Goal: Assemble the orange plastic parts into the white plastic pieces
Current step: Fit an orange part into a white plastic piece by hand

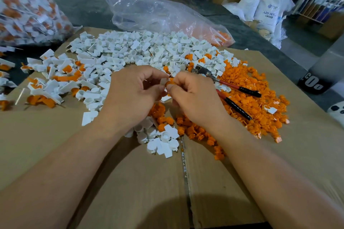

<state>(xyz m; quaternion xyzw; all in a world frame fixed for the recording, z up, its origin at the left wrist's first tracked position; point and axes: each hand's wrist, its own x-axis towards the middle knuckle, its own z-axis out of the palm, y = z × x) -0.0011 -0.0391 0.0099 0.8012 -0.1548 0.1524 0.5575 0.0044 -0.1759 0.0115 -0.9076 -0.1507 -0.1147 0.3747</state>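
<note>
The left hand [134, 91] pinches a small white plastic piece [163, 82], touching the small orange plastic part [170, 81] pinched just right of it by the right hand [193, 96].

On my bench [83, 5] lies a flattened brown cardboard sheet [130, 182]. The heap of white plastic pieces [141, 48] sits at its far middle. The heap of orange plastic parts [256, 106] is to the right, with red-handled metal pliers [230, 89] on it. Assembled white-and-orange pieces [55, 80] lie left. A clear plastic bag [158, 15] lies behind the white heap.
</note>
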